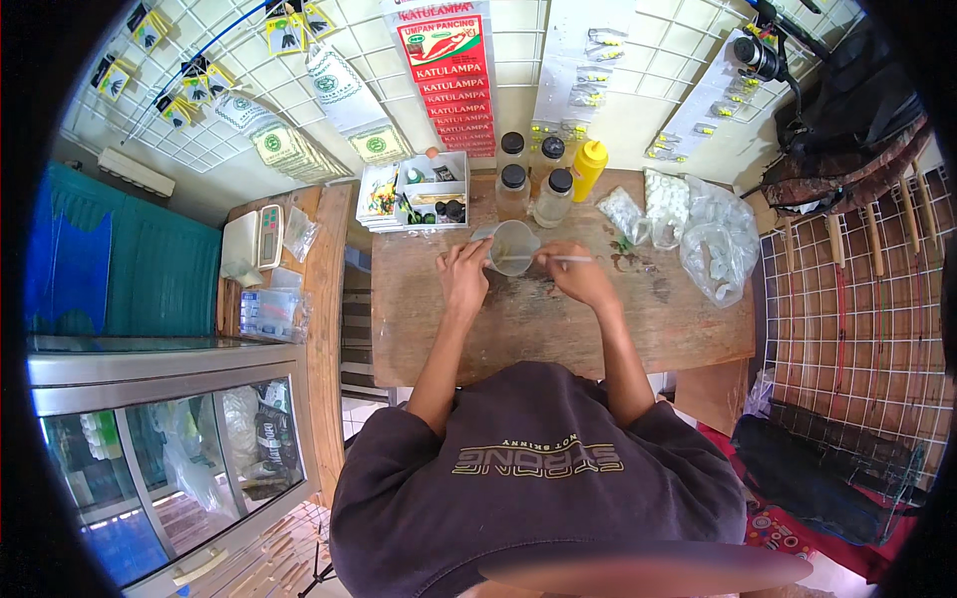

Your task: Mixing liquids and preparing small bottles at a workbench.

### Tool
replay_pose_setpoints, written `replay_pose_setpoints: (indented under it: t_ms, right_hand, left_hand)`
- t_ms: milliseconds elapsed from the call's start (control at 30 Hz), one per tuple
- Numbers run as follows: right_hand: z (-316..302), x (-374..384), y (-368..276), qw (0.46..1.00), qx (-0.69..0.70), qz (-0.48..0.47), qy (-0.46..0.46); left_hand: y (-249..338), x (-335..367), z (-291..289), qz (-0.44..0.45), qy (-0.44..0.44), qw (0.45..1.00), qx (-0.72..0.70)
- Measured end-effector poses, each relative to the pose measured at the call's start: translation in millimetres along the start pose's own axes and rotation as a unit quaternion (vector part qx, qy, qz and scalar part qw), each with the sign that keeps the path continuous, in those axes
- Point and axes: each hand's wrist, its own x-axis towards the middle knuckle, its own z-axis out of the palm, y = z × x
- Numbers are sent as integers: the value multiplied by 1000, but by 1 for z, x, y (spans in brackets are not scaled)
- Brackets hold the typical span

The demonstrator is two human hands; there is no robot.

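Note:
A clear plastic cup (515, 239) stands on the wooden table in front of me, with a little something at its bottom that I cannot make out. My left hand (465, 271) is closed on the cup's left side, fingers against its wall. At the cup's right edge, my right hand (580, 277) pinches a thin whitish stick (573, 259). One end of the stick sticks out to the right past the fingers; its other end is hard to see near the cup. Just behind the cup stand several clear bottles with black caps (513, 189) and a yellow squeeze bottle (589, 169).
A white compartment box (462, 171) with small jars and packets stands at the back left. Clear bags with white contents (666, 204) lie at the back right, near greenish crumbs (624, 243). A scale (269, 237) rests on the left side table, above a glass-fronted cabinet (169, 478).

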Motion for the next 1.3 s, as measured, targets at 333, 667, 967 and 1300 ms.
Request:
replay_pose_setpoints:
  t_ms: [333, 667, 967, 1300]
  right_hand:
    - [7, 1, 2, 984, -104, -83, 119]
    - [0, 3, 0, 959, -163, -125, 195]
    - [6, 1, 14, 992, -76, -45, 88]
    - [3, 1, 2, 976, -127, -95, 149]
  left_hand:
    - [13, -1, -7, -8, -29, 999, 18]
    - [14, -1, -2, 13, -21, 999, 26]
    - [9, -7, 0, -3, -22, 999, 28]
    - [13, -7, -4, -19, -17, 1000, 15]
